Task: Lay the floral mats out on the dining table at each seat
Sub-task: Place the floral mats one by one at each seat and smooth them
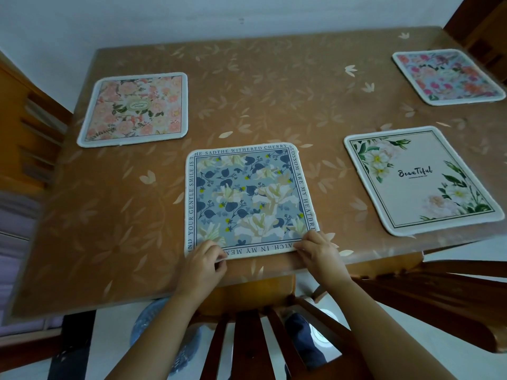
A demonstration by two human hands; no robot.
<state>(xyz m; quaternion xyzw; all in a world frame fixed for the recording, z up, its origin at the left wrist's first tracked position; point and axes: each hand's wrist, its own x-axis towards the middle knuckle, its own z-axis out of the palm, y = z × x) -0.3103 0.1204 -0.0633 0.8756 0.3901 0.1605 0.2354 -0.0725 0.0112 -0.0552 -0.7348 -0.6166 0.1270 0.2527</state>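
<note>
The blue floral mat [251, 201] lies flat on the dining table [274, 91], its near edge almost flush with the table's front edge and squarely ahead of the wooden chair [244, 344] whose slatted back fills the bottom of the view. That suggests this seat's mat is being squared up rather than carried. The left hand [204, 260] pinches the near left corner with curled fingers, and the right hand [318, 249] grips the near right corner, fingers bent over the top. A hold at both corners lets the person slide or turn the mat evenly, keeping its edge parallel to the table's. Three other mats already sit flat at their own places: a peach rose mat [134, 109] at the left end, a cream mat [419, 179] printed "Beautiful" further right on the near side, and a pink floral mat [448, 76] at the far right. By that count the layout looks nearly complete. The hands cover part of the lettering along the blue mat's near border, and the right thumb's position under or against the edge is hard to make out. The emblem on the peach mat and the small line under "Beautiful" are too small to read. Objects on the floor beneath the table are screened by the chair slats and cannot be identified.
</note>
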